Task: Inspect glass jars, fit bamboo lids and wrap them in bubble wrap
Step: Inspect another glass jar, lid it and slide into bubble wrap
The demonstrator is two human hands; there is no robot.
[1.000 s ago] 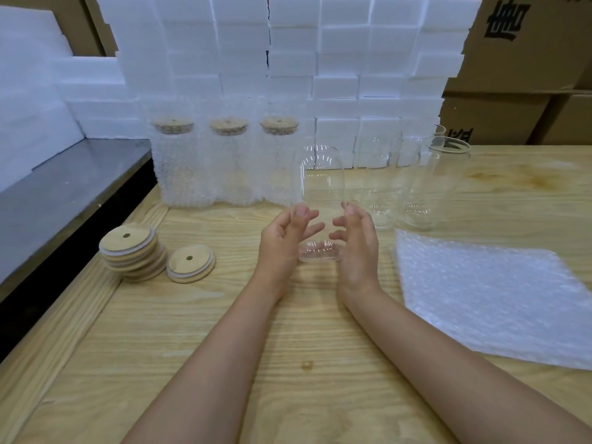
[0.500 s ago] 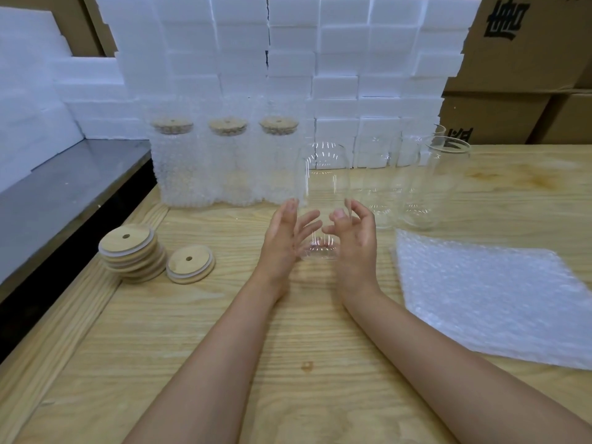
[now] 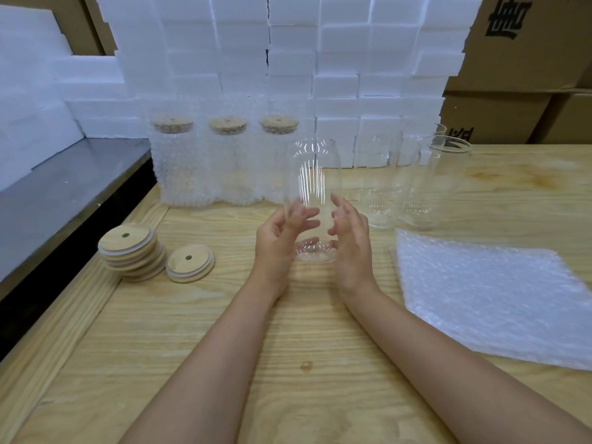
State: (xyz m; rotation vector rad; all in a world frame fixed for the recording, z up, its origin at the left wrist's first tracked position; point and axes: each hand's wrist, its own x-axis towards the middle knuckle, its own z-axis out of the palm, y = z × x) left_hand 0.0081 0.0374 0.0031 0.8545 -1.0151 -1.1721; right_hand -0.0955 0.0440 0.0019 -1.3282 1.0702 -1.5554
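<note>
In the head view, the step in hand appears to be inspection. The left hand [image 3: 278, 240] and right hand [image 3: 351, 246] each curl their fingers round the lower part of a bare glass jar [image 3: 312, 184], gripping it upright between them over the middle of the tabletop [image 3: 224, 331]. Whether its base touches the wood cannot be told.

The jar is clear and lidless, with streaks of reflected light down its wall. No chip or crack shows, though the glass is too blurred to be sure.

The next move likely calls for one hand to reach left for the single bamboo lid [image 3: 190, 262] beside the lid stack [image 3: 129, 248]. The bubble wrap sheet [image 3: 480, 296] lies flat to the right. Three wrapped jars [image 3: 228, 161] stand behind, and more bare jars [image 3: 439, 184] wait at the right.
</note>
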